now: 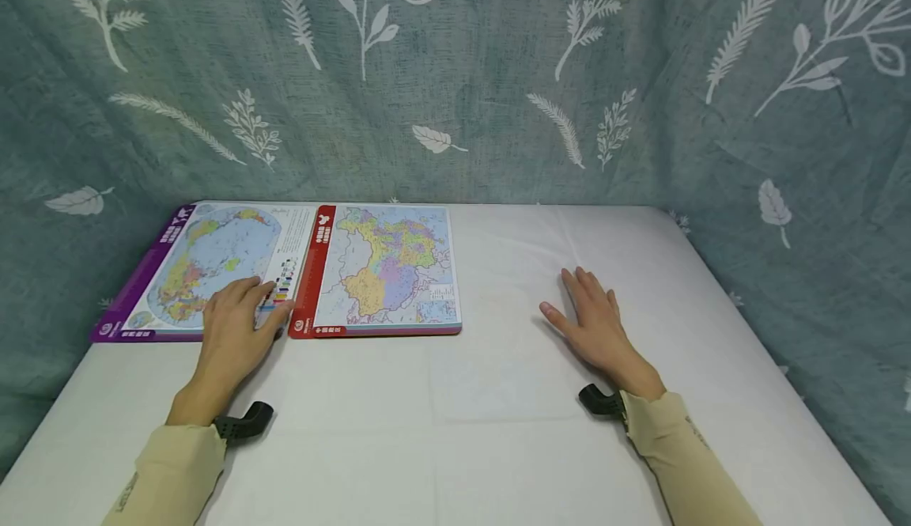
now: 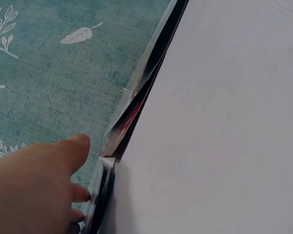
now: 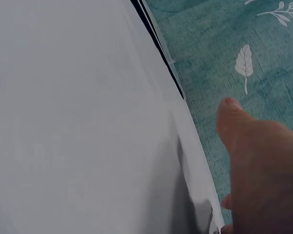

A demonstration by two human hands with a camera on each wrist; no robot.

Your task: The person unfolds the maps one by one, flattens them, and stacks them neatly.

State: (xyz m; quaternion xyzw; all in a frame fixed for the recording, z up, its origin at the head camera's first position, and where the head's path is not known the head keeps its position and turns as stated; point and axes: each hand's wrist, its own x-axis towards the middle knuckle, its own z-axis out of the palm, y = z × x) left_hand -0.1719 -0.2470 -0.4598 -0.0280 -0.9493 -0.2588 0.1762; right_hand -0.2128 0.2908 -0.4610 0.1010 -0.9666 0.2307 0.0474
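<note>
On the left of the table lies a flat map board (image 1: 290,222) with a purple border and a map printed in an oval. My left hand (image 1: 231,328) rests on its front right part, fingers loosely bent, thumb toward the neighbouring board. That second map board (image 1: 387,273) has a red left strip and a coloured country map, and it lies right beside the first. In the left wrist view, the left hand (image 2: 34,190) is at the boards' thin edges. My right hand (image 1: 594,328) lies on the white table with fingers extended, well right of the boards, holding nothing.
A white cloth covers the table (image 1: 498,399). Behind it and along both sides hangs a green curtain (image 1: 491,138) with white leaf prints, close to the boards' far edges. Black wrist devices (image 1: 244,421) sit at both cuffs.
</note>
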